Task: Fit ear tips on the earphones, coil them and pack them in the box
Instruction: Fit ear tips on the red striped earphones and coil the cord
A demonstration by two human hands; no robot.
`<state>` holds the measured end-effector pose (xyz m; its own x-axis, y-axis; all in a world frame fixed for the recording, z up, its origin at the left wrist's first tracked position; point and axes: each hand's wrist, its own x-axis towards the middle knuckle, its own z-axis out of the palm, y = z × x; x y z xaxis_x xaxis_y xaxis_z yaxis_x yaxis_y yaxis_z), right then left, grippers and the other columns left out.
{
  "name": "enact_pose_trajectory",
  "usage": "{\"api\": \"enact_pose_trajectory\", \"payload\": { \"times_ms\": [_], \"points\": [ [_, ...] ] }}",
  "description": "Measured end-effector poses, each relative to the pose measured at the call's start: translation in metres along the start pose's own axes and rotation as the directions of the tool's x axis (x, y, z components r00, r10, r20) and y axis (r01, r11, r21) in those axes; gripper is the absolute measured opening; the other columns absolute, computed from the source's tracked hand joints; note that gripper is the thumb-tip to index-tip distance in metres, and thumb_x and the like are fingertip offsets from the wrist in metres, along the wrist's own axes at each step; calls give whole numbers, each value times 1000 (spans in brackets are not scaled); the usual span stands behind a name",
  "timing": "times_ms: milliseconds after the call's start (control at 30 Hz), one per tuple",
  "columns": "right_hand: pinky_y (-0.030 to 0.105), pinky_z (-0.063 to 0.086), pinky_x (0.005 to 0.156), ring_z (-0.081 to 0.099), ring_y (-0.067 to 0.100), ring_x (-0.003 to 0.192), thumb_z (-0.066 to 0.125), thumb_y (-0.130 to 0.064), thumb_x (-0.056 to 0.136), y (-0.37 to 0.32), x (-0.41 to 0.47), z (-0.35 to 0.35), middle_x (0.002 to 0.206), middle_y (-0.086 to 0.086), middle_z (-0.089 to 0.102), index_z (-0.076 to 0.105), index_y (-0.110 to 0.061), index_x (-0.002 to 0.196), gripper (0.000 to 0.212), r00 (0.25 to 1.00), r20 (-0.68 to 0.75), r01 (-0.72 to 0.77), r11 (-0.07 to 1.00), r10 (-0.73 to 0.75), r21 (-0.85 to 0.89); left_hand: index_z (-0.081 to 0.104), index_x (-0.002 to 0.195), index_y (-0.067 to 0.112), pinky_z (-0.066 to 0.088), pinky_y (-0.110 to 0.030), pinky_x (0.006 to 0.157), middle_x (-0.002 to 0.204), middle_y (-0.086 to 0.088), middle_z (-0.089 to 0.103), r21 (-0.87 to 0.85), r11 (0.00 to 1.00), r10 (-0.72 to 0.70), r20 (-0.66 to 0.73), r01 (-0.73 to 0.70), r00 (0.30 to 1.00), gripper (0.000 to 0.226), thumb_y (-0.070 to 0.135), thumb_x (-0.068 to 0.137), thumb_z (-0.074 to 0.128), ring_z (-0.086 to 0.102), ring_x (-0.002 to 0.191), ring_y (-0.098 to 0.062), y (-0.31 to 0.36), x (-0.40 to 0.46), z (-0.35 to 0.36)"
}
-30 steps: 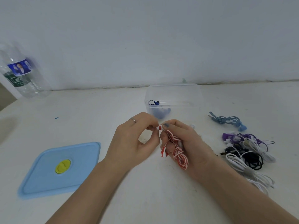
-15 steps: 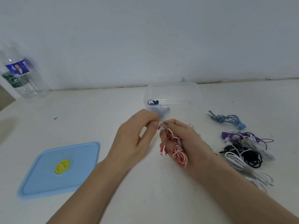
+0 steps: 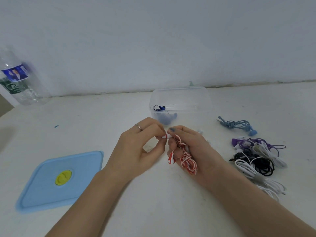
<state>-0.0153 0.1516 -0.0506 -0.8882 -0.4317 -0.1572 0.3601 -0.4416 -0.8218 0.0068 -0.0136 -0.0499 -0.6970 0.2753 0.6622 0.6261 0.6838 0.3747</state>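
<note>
My right hand (image 3: 193, 147) grips a bunched red-and-white striped earphone cable (image 3: 188, 159) and holds one earbud up between thumb and forefinger. The second red earbud (image 3: 171, 159) hangs loose below my fingers. My left hand (image 3: 138, 149) pinches a small white ear tip (image 3: 165, 136) against the held earbud. Just behind my hands stands the clear plastic box (image 3: 181, 103) with dark blue earphones (image 3: 159, 108) inside. The ear tip is mostly hidden by my fingertips.
A light blue lid (image 3: 58, 182) with a yellow valve lies at the left front. A plastic bottle (image 3: 16, 79) stands at the far left by the wall. On the right lie blue earphones (image 3: 237, 125), purple earphones (image 3: 248, 142), black earphones (image 3: 259, 164) and white earphones (image 3: 266, 185).
My left thumb and forefinger have shifted slightly on the ear tip at the earbud. My right hand and the coiled cable have stayed in place.
</note>
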Motion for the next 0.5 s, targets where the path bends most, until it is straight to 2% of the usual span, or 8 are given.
{"api": "enact_pose_trajectory", "payload": {
  "times_ms": [100,200,333,400,500],
  "points": [
    [31,39,52,45,20,53,56,-9,96,1,1,1,56,6,55,62,-9,78,19,1000,-8,-9,1000,9,8,63,78,1,48,-31,71,91,-2,63,-20,1000,-10,16,10,1000,13,-6,86,70,61,82,-20,2,1,1],
    [32,37,54,40,23,54,59,-11,93,2,1,1,56,6,55,61,-11,73,20,1000,-4,-12,1000,12,15,61,79,4,47,-27,71,85,0,61,-47,998,-34,16,35,999,14,1,92,65,60,79,-16,3,2,2],
    [30,41,49,38,20,49,56,-13,95,0,0,1,57,6,56,58,-9,82,14,1000,0,-20,1000,20,23,64,100,18,48,-19,78,91,12,64,-130,975,-176,57,182,983,21,27,103,45,66,87,-8,5,0,1],
    [29,42,49,39,17,46,54,-13,97,-1,0,1,59,6,56,59,-9,84,14,1000,-1,-23,998,23,52,61,113,22,49,-21,81,99,13,66,-164,961,-214,63,222,975,26,28,104,37,68,91,-10,4,-2,0],
    [26,46,46,44,11,41,51,-11,98,-2,0,-1,62,6,58,62,-7,87,17,999,-7,-30,994,31,108,55,114,29,50,-26,83,104,13,68,-186,949,-245,74,255,967,24,27,101,34,69,92,-14,0,-3,-1]
  ]
}}
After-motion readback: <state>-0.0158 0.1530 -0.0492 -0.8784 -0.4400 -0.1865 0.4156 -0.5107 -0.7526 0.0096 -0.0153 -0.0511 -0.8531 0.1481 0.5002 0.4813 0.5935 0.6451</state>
